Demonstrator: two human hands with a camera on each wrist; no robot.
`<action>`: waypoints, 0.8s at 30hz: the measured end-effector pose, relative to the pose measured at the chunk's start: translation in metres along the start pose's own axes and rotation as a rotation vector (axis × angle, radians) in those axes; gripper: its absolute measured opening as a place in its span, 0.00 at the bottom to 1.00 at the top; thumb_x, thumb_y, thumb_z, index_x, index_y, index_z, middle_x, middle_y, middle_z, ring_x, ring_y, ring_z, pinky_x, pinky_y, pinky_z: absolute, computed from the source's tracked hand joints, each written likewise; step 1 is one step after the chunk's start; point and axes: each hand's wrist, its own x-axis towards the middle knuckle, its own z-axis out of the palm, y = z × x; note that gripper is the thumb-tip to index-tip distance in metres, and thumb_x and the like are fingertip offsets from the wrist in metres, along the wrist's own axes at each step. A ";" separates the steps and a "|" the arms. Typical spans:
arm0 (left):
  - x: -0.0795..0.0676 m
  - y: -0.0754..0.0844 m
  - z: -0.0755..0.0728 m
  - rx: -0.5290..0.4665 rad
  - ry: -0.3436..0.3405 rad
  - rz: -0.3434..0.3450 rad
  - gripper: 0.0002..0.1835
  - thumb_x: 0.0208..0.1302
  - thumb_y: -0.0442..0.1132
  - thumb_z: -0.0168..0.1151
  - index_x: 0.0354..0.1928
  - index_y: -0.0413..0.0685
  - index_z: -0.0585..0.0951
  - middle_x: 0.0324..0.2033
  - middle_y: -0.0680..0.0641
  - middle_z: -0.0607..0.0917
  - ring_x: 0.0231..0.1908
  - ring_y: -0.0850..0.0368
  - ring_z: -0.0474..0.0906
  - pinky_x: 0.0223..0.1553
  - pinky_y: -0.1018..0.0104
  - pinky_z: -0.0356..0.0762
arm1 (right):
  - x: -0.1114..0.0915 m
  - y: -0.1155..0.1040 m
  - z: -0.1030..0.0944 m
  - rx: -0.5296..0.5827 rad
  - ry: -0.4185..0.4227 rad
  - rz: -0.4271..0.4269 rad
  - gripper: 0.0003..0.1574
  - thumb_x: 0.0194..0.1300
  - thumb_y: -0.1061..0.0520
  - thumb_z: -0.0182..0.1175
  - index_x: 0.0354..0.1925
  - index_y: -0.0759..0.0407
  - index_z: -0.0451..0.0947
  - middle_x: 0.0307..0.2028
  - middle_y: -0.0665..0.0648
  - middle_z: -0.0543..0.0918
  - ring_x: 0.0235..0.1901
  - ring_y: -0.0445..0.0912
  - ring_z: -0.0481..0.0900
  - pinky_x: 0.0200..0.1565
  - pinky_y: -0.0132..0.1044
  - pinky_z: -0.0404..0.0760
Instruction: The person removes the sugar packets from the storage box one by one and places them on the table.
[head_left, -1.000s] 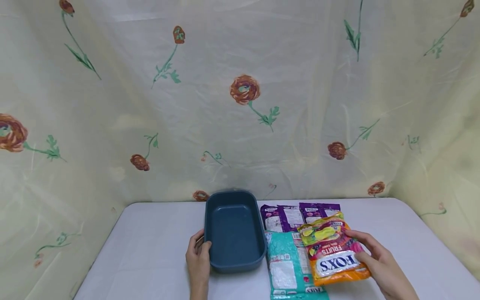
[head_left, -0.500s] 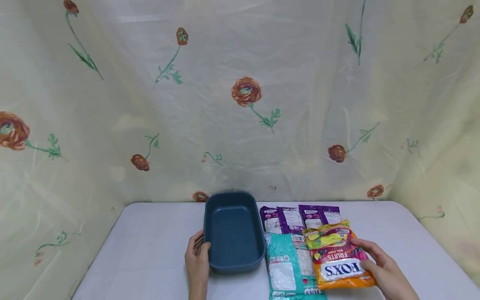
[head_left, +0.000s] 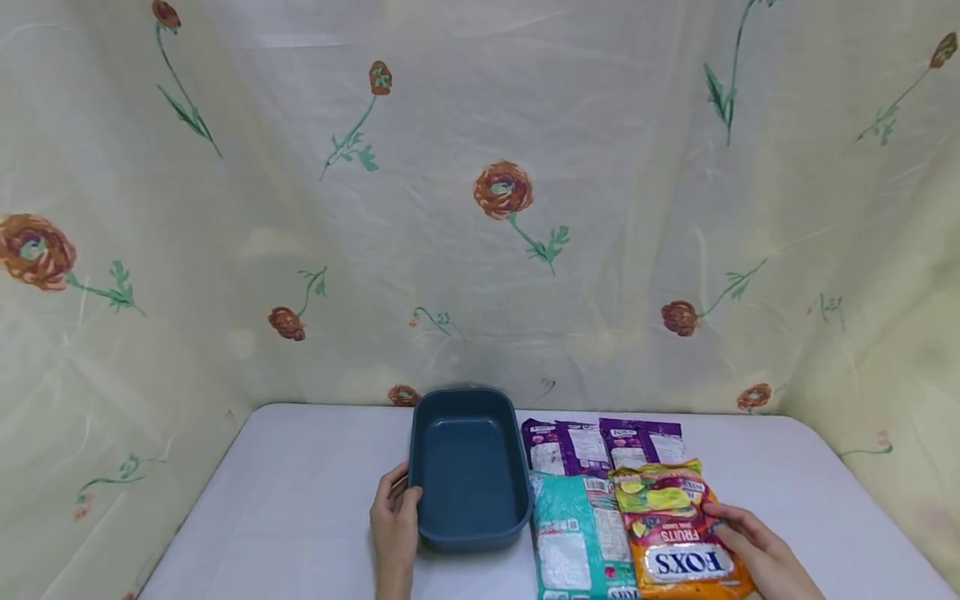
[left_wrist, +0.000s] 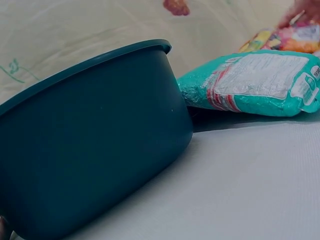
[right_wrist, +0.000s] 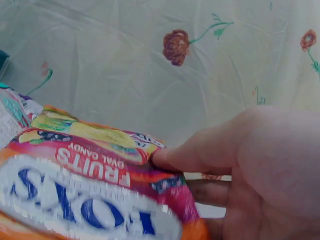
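Note:
On the white table a dark blue rectangular bin [head_left: 472, 477] stands with nothing in it. My left hand [head_left: 395, 527] grips its left side, thumb at the rim; in the left wrist view the bin's wall [left_wrist: 95, 135] fills much of the picture. My right hand [head_left: 761, 546] pinches the right edge of an orange-and-red Fox's Fruits candy bag [head_left: 671, 529], its lettering upside down to me. The right wrist view shows the thumb on the front of this candy bag [right_wrist: 95, 150]. The candy bag lies against the right side of a teal candy bag [head_left: 570, 525].
Two purple candy bags [head_left: 566, 446] lie side by side behind the teal and orange ones, near the table's back edge. A flowered curtain [head_left: 420, 208] hangs behind and along both sides of the white table [head_left: 300, 500].
My right hand has drawn the orange candy bag toward me and slightly right, lowering it beside the teal bag. The left hand and the bin have stayed in place.

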 end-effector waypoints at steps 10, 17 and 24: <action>-0.003 -0.004 0.001 0.003 0.009 0.001 0.21 0.59 0.32 0.55 0.56 0.47 0.77 0.54 0.41 0.80 0.55 0.50 0.76 0.47 0.77 0.74 | 0.001 0.003 0.002 -0.143 -0.009 0.029 0.39 0.71 0.39 0.43 0.64 0.69 0.57 0.59 0.77 0.66 0.42 0.48 0.77 0.42 0.43 0.82; 0.001 -0.005 0.002 -0.002 0.006 0.024 0.20 0.60 0.32 0.54 0.55 0.47 0.77 0.54 0.43 0.80 0.55 0.51 0.76 0.46 0.82 0.71 | 0.002 0.003 -0.002 -0.212 -0.005 0.073 0.44 0.70 0.34 0.41 0.59 0.73 0.61 0.48 0.74 0.76 0.39 0.48 0.80 0.41 0.46 0.82; 0.002 -0.004 0.005 -0.039 -0.011 0.041 0.20 0.59 0.31 0.54 0.55 0.48 0.77 0.53 0.44 0.80 0.55 0.53 0.75 0.45 0.85 0.70 | 0.003 0.000 -0.004 -0.247 0.048 0.049 0.45 0.70 0.34 0.39 0.58 0.75 0.61 0.47 0.73 0.76 0.38 0.48 0.77 0.38 0.41 0.80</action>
